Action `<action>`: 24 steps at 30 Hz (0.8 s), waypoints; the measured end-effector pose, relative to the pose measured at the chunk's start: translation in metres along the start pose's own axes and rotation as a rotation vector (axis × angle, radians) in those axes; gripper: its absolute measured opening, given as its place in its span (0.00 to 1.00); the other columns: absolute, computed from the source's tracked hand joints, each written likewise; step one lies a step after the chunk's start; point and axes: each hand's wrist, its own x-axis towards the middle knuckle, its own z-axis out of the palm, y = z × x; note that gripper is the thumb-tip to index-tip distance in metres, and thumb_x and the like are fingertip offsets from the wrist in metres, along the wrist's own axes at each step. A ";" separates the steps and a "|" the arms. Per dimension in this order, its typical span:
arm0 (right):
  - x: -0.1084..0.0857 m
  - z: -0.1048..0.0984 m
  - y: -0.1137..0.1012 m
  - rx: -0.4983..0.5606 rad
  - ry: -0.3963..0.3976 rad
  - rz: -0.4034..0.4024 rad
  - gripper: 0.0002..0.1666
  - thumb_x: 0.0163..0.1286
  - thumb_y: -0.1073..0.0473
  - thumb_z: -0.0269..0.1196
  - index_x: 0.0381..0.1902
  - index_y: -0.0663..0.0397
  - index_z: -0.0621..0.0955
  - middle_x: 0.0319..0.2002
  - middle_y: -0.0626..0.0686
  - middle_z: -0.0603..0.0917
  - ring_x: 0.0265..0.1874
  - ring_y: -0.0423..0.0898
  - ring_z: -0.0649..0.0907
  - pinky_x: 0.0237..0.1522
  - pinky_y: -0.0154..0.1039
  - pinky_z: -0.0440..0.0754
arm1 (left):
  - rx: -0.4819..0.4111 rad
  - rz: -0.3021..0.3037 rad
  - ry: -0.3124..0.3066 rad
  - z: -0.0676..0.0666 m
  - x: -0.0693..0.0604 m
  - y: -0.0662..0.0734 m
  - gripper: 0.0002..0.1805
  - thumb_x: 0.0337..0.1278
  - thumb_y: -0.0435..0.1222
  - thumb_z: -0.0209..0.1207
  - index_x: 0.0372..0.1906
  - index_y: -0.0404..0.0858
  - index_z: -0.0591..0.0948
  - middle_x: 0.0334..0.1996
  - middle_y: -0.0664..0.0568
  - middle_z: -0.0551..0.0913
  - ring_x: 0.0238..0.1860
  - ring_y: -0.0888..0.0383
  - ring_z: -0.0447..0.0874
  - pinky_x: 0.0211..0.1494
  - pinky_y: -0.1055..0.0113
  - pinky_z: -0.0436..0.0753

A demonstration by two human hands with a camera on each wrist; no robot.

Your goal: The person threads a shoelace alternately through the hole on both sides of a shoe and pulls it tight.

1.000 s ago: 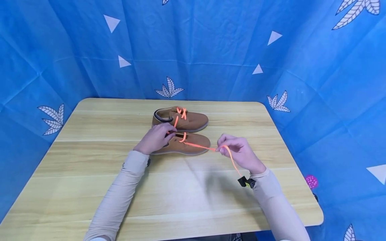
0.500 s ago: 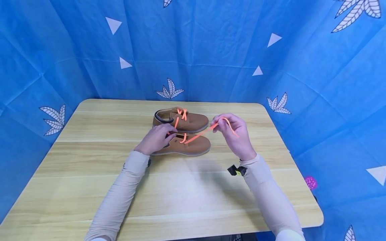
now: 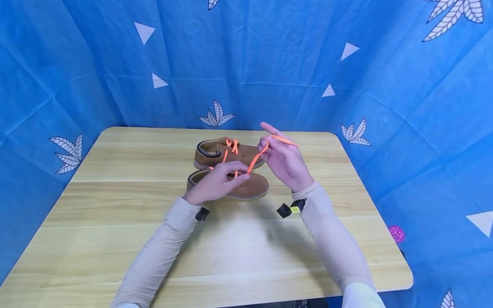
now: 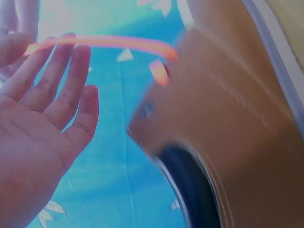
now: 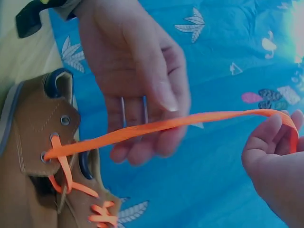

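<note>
In the head view, a brown shoe [image 3: 250,185] lies nearer me, partly under my left hand, with an orange shoelace [image 3: 254,161] running up from its eyelets. My right hand [image 3: 284,159] pinches this lace between thumb and finger, its loose end trailing over the hand. My left hand [image 3: 219,182] is held above the shoe. In the right wrist view the lace crosses the extended fingers of my left hand [image 5: 137,80], and the thumb stands apart from it. The eyelet flap [image 4: 190,95] shows close up in the left wrist view, beside my left palm.
A second brown shoe [image 3: 249,155] with orange laces stands behind the nearer one, toe also to the right. Both are on a pale wooden table [image 3: 96,239]. A blue patterned curtain [image 3: 246,55] surrounds the table's back and sides.
My right hand has risen and moved left and away from me, lifting the lace. My left hand has left the near shoe's opening and moved right to the lace.
</note>
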 end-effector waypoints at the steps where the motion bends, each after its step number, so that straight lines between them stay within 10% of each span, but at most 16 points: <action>1: 0.003 -0.001 0.001 0.014 0.015 0.032 0.28 0.84 0.66 0.42 0.78 0.59 0.61 0.36 0.48 0.80 0.40 0.43 0.78 0.48 0.33 0.75 | -0.027 -0.005 0.002 0.002 0.000 0.003 0.12 0.76 0.43 0.58 0.54 0.45 0.85 0.44 0.47 0.88 0.43 0.52 0.84 0.49 0.53 0.84; 7: 0.020 -0.004 0.010 -0.008 0.124 0.189 0.20 0.84 0.66 0.42 0.70 0.60 0.66 0.38 0.49 0.81 0.38 0.42 0.78 0.45 0.32 0.76 | -0.135 -0.075 0.085 0.005 0.001 0.014 0.10 0.74 0.41 0.61 0.49 0.44 0.89 0.41 0.46 0.91 0.44 0.42 0.88 0.46 0.55 0.85; 14: 0.031 -0.003 0.022 -0.104 0.143 0.339 0.19 0.85 0.58 0.48 0.37 0.53 0.83 0.40 0.48 0.90 0.38 0.44 0.81 0.44 0.37 0.77 | -0.099 -0.079 0.153 0.009 0.001 0.016 0.09 0.73 0.40 0.62 0.46 0.43 0.89 0.36 0.47 0.91 0.36 0.55 0.88 0.40 0.57 0.84; 24: 0.031 0.001 0.027 -0.479 -0.028 0.435 0.24 0.85 0.50 0.47 0.53 0.64 0.82 0.51 0.52 0.88 0.44 0.43 0.88 0.51 0.39 0.86 | -0.218 -0.107 0.238 0.010 0.001 0.021 0.11 0.74 0.40 0.60 0.48 0.37 0.87 0.40 0.44 0.90 0.41 0.50 0.89 0.39 0.71 0.82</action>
